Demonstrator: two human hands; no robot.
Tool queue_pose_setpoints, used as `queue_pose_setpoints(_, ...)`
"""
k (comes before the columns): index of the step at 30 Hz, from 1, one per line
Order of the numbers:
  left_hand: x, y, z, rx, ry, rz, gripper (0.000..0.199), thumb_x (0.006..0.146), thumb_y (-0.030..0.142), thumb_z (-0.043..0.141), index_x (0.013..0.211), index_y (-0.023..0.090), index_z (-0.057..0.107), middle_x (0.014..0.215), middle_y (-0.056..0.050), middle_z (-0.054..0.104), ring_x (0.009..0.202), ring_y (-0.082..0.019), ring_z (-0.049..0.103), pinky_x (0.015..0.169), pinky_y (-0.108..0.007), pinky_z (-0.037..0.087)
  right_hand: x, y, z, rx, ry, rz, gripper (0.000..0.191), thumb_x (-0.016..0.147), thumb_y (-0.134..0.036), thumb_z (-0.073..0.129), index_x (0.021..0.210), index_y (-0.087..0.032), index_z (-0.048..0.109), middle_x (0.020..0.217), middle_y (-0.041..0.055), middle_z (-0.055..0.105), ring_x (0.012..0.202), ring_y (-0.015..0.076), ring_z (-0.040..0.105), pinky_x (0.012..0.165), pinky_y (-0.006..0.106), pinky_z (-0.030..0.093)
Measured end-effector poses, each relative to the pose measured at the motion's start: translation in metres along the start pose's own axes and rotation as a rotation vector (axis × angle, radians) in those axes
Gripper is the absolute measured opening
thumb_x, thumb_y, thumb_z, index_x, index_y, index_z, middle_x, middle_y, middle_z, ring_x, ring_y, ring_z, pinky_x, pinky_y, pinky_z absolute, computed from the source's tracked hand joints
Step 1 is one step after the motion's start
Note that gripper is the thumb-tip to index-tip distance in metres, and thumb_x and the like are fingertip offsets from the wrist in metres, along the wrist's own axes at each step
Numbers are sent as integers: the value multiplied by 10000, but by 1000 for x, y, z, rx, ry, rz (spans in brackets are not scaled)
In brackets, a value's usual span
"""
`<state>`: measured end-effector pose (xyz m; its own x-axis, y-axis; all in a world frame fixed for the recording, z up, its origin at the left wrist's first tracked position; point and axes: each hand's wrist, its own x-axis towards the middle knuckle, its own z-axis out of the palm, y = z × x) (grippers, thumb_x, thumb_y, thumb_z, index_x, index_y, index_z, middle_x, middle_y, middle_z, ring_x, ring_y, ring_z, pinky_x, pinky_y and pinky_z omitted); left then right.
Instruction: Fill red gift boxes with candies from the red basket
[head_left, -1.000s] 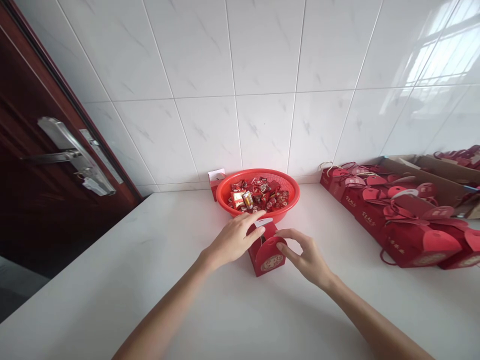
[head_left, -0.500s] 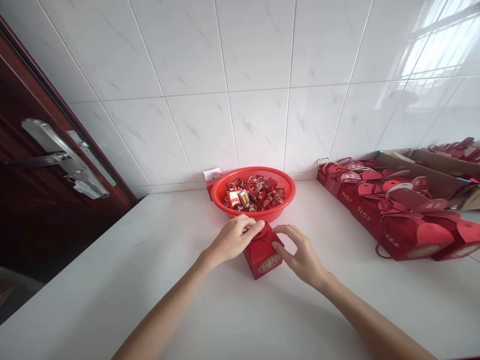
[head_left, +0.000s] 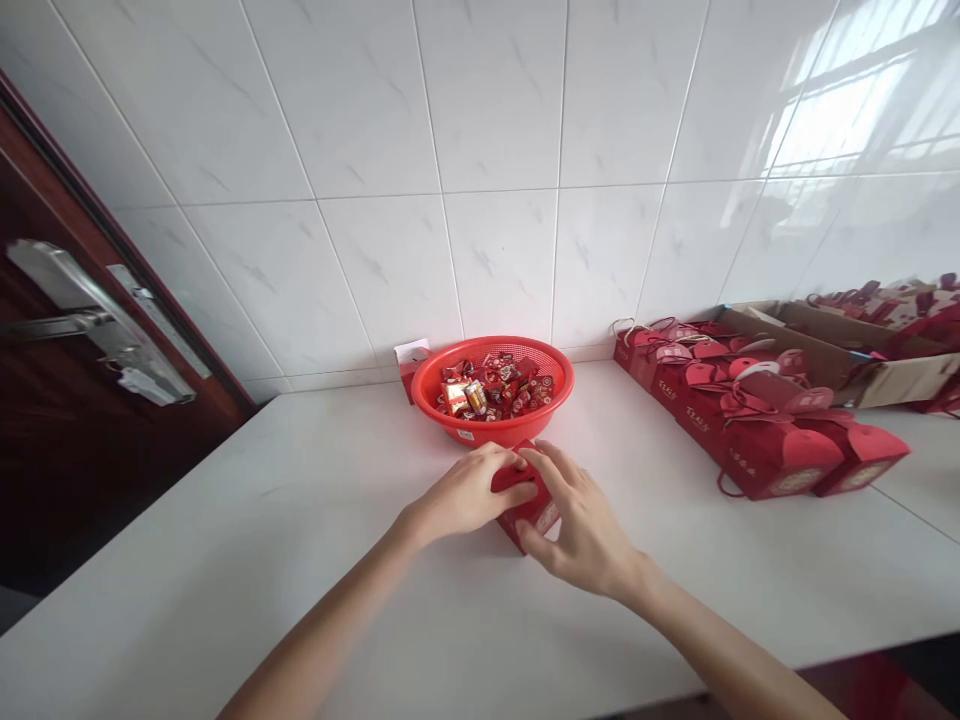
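Observation:
A small red gift box (head_left: 526,508) stands upright on the white tabletop, its front and top partly covered by my hands. My left hand (head_left: 469,490) grips the far left of its top, the thumb lying across the folded flaps. Over the right side curls my right hand (head_left: 577,515), with its fingers at the top flaps and its thumb low by the front. Just behind the box sits a red plastic basket (head_left: 446,428) of wrapped candies (head_left: 499,388).
Several closed red gift boxes (head_left: 780,455) stand in rows at the right. Open cardboard cartons (head_left: 904,380) with more red pieces lie beyond them. A small red and white box (head_left: 411,360) leans behind the basket. A tiled wall (head_left: 502,250) bounds the table; a dark door (head_left: 45,420) is at left.
My right hand has moved left onto the box's top, fingers now meeting near my left thumb. My left hand stays on the box. The view has turned slightly right.

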<state>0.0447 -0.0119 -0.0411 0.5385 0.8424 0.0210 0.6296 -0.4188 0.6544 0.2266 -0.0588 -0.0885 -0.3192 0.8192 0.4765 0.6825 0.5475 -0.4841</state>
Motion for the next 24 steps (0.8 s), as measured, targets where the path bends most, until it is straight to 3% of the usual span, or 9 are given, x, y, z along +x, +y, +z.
queue_pose_setpoints(4, 2, 5, 14, -75, 8, 69, 475, 1010, 544, 364, 1049, 219, 709, 1116, -78, 680, 1034, -240, 641, 930, -367, 524, -6, -3, 4, -139, 27, 145, 633, 832, -323, 656, 1427, -218, 464, 1523, 223, 394, 1407, 417, 392, 1038, 599, 449)
queue_pose_setpoints(8, 3, 6, 24, -160, -39, 157, 505, 1010, 567, 362, 1120, 231, 722, 1354, -79, 603, 1285, -270, 543, 1077, -370, 460, -10, 6, -5, -146, 27, 240, 454, 839, -333, 682, 1280, -255, 608, 1384, 153, 558, 1249, 352, 552, 1000, 529, 489)
queue_pose_setpoints(11, 7, 2, 27, -263, -4, 164, 514, 994, 586, 386, 1229, 244, 689, 1483, -68, 518, 1422, -280, 420, 1169, -391, 379, -20, 23, -33, -107, 84, 246, 402, 798, -366, 732, 1177, -247, 668, 1314, 131, 621, 1157, 320, 610, 989, 496, 499)
queue_pose_setpoints(14, 14, -5, 28, -369, 35, 137, 523, 963, 600, 436, 1217, 220, 689, 1391, -93, 600, 1323, -281, 529, 1137, -409, 427, -34, 44, -86, -96, 276, 257, 366, 797, -426, 734, 1108, -238, 687, 1250, 130, 659, 1130, 316, 629, 965, 488, 505)
queue_pose_setpoints(17, 22, -16, 31, -389, 30, 85, 503, 914, 614, 508, 1118, 204, 717, 1261, -100, 682, 1184, -279, 622, 1068, -418, 492, -42, 63, -161, -200, 515, 272, 330, 798, -424, 735, 1066, -240, 681, 1164, 107, 691, 1080, 306, 635, 939, 478, 494)
queue_pose_setpoints(19, 27, -24, 35, -368, 29, 57, 483, 882, 611, 551, 1069, 202, 729, 1150, -92, 727, 1128, -277, 646, 1039, -416, 508, -41, 75, -213, -348, 679, 348, 363, 769, -408, 767, 1054, -197, 688, 1144, 144, 687, 1063, 305, 626, 942, 459, 466)
queue_pose_setpoints(21, 30, -30, 38, -352, 28, 35, 471, 851, 601, 584, 1030, 193, 739, 1058, -87, 750, 1073, -278, 668, 1009, -418, 525, -36, 91, -256, -496, 764, 513, 398, 788, -409, 758, 1083, -149, 693, 1143, 190, 681, 1077, 305, 611, 932, 443, 433)
queue_pose_setpoints(24, 29, -35, 40, -333, 24, 14, 437, 820, 581, 613, 971, 197, 755, 1011, -81, 763, 1022, -279, 686, 987, -419, 536, -29, 130, -298, -685, 730, 647, 432, 823, -413, 720, 1104, -85, 695, 1130, 234, 682, 1045, 288, 607, 846, 412, 422)
